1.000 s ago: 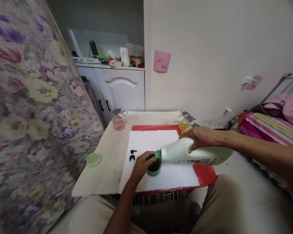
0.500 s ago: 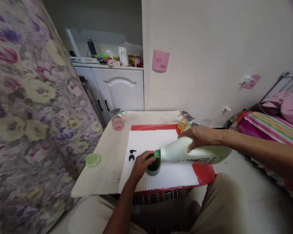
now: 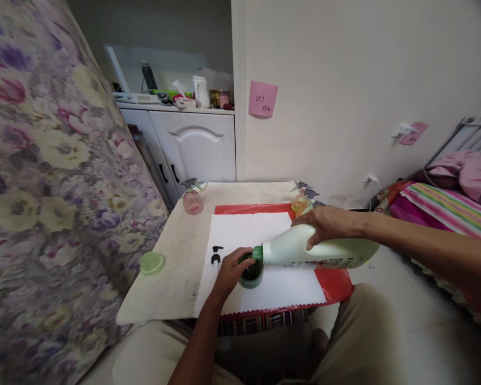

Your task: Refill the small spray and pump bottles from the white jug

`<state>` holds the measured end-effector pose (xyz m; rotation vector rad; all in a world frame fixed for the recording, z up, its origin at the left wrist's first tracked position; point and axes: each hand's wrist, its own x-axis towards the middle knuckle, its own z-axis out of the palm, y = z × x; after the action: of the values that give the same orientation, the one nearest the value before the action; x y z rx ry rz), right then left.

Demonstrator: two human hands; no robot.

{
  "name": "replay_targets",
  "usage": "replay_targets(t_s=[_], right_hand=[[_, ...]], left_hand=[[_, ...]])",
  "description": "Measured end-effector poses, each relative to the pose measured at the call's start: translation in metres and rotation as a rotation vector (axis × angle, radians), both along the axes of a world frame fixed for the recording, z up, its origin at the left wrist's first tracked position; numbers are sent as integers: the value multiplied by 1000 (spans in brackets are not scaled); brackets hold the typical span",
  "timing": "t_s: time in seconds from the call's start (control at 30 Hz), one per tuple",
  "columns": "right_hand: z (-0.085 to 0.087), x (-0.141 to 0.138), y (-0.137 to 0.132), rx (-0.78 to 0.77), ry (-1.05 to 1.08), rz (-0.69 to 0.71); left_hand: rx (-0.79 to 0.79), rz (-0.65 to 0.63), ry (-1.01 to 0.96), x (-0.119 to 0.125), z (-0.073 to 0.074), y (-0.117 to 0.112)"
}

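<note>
My right hand grips a large pale green jug, tipped on its side with its green neck over a small dark green bottle. My left hand is wrapped round that small bottle, which stands upright on a white cloth. A black pump head lies on the cloth just left of my left hand. A light green cap rests on the table's left side.
The small beige table carries a red mat under the cloth, a pink spray bottle at the back left and a yellow spray bottle at the back. A floral mattress leans on the left. White cabinet behind, bedding at right.
The jug and both hands hold almost the same pose; the view has only drifted slightly.
</note>
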<state>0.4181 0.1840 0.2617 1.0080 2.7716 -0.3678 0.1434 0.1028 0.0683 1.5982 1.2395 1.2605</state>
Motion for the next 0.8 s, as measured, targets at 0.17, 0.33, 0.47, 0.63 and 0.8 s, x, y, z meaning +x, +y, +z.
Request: replay_targets(t_s=[0.17,0.33,0.47,0.63,0.8], right_hand=[[2,-1,0,7,-5,6],[3,-1,0,18,-20,-1],[4,-1,-1,29,-30,-9],[5,-2,-1,13,-20,3],[4,-2,-2,11,-26,3]], left_hand=[[2,1,5,0,2,0],[0,10,9,0,1,1],[1,12,10,0,-2,1],[2,16,10,0,-2,1],[3,18,11,0,1,0]])
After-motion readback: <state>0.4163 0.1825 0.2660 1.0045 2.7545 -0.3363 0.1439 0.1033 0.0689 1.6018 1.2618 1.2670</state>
